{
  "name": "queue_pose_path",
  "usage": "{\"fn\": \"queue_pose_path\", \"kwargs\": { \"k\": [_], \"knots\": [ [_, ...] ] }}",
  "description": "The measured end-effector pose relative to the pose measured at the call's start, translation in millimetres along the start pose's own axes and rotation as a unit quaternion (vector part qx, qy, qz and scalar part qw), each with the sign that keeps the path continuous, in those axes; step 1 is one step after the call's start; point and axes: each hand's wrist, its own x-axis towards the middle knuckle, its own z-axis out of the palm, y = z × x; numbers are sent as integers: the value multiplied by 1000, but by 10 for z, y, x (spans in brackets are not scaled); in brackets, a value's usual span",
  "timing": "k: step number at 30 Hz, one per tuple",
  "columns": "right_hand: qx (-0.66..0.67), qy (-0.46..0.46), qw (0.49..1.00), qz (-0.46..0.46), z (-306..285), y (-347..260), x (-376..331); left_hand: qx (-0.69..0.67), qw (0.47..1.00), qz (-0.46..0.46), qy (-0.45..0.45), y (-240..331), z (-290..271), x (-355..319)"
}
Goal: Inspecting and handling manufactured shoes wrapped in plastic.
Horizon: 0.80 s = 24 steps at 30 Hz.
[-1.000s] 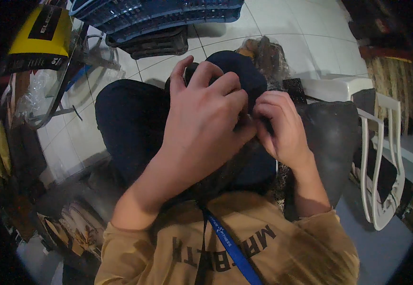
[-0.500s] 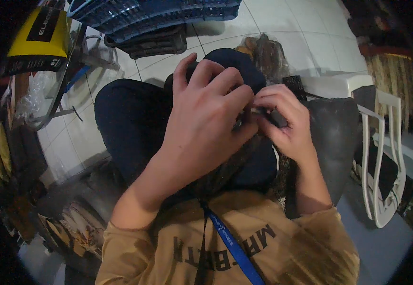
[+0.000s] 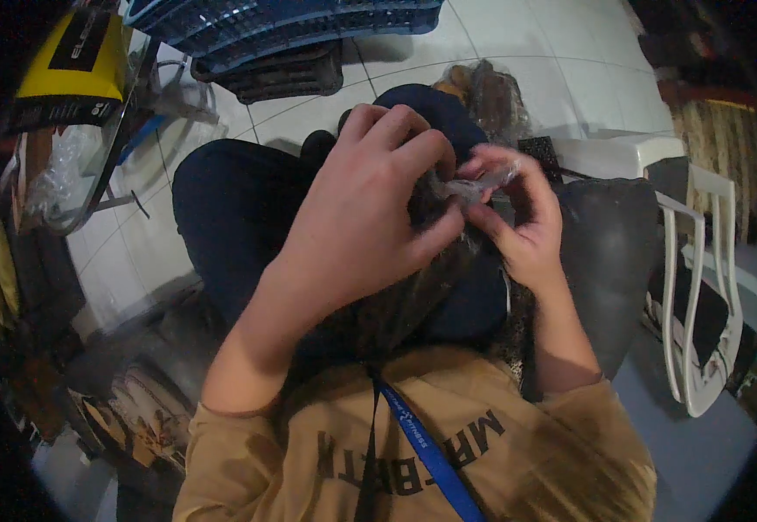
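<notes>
Above my lap, my left hand [image 3: 361, 196] has its fingers curled round the gathered neck of a clear plastic bag [image 3: 467, 188]. Its palm is turned away, so much of the grip is hidden. Close on its right, my right hand [image 3: 524, 213] has bent fingers and thumb at the bag's twisted end, which sticks out past the fingertips. Below the hands, a dark shape hangs down over my lap; it looks like the filled part of the bag, but its contents are too dim to name.
A blue plastic crate [image 3: 283, 30] stands ahead over a black crate [image 3: 274, 76]. A wrapped brown bundle [image 3: 493, 97] lies on the tiled floor beyond my knee. To the right is a white plastic chair [image 3: 700, 287]; a yellow and black bag [image 3: 74, 61] sits at upper left.
The twisted plastic end now shows between my hands, where fingers covered it before. My left hand has shifted slightly left, and my right fingers have opened a little around the plastic.
</notes>
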Motion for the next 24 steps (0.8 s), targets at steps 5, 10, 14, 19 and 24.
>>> {"fn": "queue_pose_path", "kwargs": {
  "k": [5,10,14,19,24],
  "knots": [
    [-77,11,996,-48,-167,-27,61,-2,999,24,-31,-83,-82,21],
    [181,142,967,107,43,68,43,-128,987,-87,-48,-214,-80,9],
    [89,223,968,-78,105,-179,19,-92,995,21,-30,-342,-71,50],
    [-348,-150,898,-222,35,-475,33,-149,975,-31,-165,-427,-232,110],
    [-368,-118,880,-277,-24,-474,73,-256,954,-89,-130,-404,-281,29]
  ]
}}
